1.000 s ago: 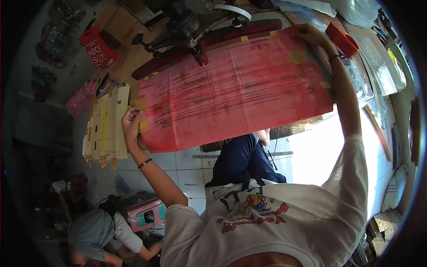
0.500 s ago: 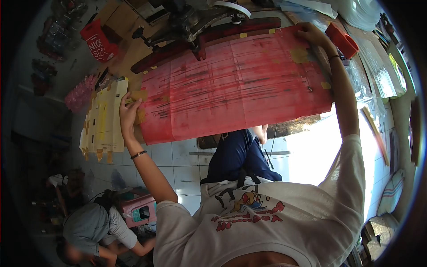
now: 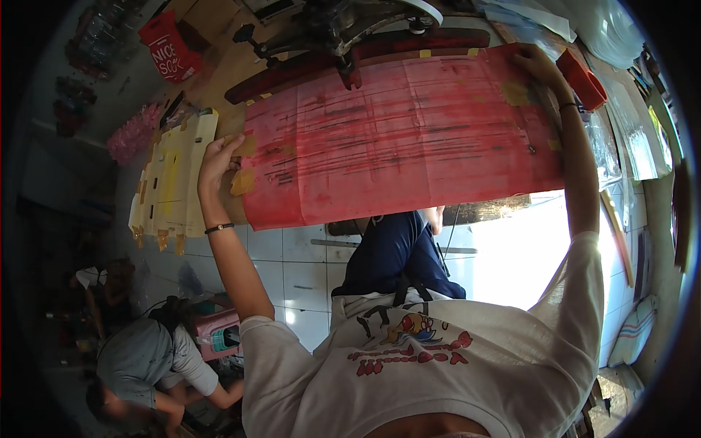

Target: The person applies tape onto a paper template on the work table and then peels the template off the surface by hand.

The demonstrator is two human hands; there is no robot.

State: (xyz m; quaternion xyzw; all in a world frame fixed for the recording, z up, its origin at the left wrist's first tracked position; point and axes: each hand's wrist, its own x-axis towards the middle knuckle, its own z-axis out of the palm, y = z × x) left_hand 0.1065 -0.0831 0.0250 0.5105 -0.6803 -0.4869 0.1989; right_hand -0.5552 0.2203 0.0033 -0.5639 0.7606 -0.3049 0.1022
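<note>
A wide red sheet [image 3: 409, 139] with dark streaks and yellow tape patches lies in front of me, its near edge over my legs. My left hand [image 3: 219, 160] is at its left edge beside the tape, fingers curled together; what they pinch, if anything, is too small to make out. At the far right corner, my right hand [image 3: 537, 64] rests on the sheet with its fingers bent over the edge. A black metal machine part [image 3: 328, 36] with a long dark red bar [image 3: 285, 71] stands along the far edge of the sheet.
Left of the sheet is a cream taped board [image 3: 175, 171]. A red bag [image 3: 169, 51] lies at the far left, an orange-red holder [image 3: 581, 80] at the right. Another person [image 3: 146, 365] bends down at the lower left near a pink stool [image 3: 213, 328].
My left hand has moved up along the left edge, and its fingers have curled in more. The view has shifted, and the sheet appears farther up and right. My right hand stays at its corner.
</note>
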